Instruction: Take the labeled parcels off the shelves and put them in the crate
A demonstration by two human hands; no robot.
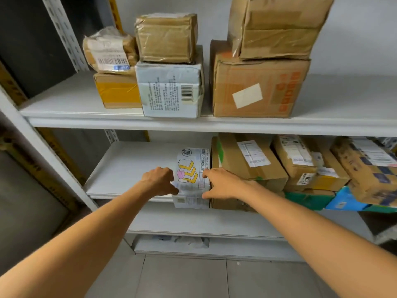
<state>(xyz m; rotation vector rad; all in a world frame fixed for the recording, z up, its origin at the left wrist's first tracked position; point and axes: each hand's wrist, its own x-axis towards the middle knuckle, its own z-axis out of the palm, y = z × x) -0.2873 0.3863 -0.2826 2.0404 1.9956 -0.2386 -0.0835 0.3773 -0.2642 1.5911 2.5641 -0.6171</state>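
Two forearms (86, 244) are stretched toward the middle shelf (129, 168). At its front edge the white parcel (191, 168) is clasped from both sides, left grip (160, 181) and right grip (221, 183) equally near. Its long axis is pointed toward the person.

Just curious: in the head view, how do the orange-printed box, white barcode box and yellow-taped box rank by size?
1. orange-printed box
2. white barcode box
3. yellow-taped box, set slightly farther back, so less sure

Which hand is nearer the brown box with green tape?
Right. The right hand is directly in front of the brown box; the left hand is across the white parcel.
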